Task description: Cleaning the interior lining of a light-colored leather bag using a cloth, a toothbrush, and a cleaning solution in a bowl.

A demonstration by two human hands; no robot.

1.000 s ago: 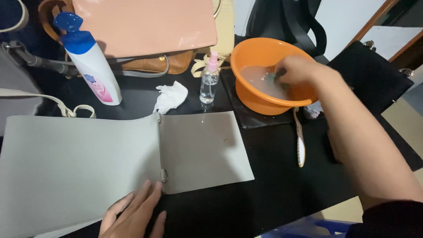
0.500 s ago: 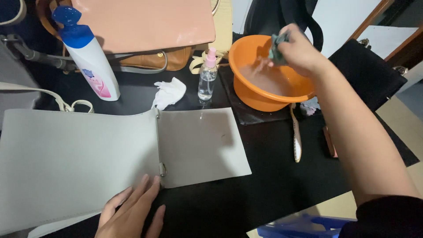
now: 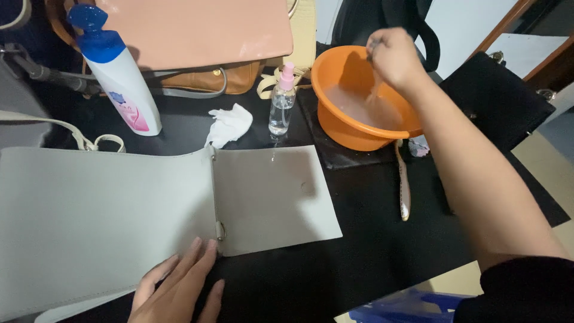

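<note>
Right hand (image 3: 394,57): closed in a fist above the orange basin (image 3: 344,128), squeezing something small and dark. Only a sliver of it shows at the knuckles, so what it is cannot be told; probably a cloth or sponge. A thin stream of water falls from the fist into the cloudy water below.

Left hand (image 3: 179,290): flat, fingers spread, holding nothing. Fingertips press the near edge of the grey leather bag (image 3: 119,215), just beside its metal ring.

Grey bag: lies open and flat on the black table (image 3: 359,251), left of the basin and nearer the person. Judged limp, smooth sheet leather, light, likely to slide on the tabletop and to mark if soaked; best pinned by a flat palm near the ring. The squeezed item, judged soft, wet and dripping, suits a whole-fist grip.

Left of basin: small clear spray bottle (image 3: 281,107) with pink nozzle, then a crumpled white tissue (image 3: 229,125), then a tall white bottle (image 3: 119,75) with blue cap. A pink bag (image 3: 197,30) lies behind these. A brush (image 3: 404,185) lies on the near side of the basin.

Change from one second ago: the right hand was down in the water; it is now raised clear and wringing. Left hand and grey bag hardly moved.
</note>
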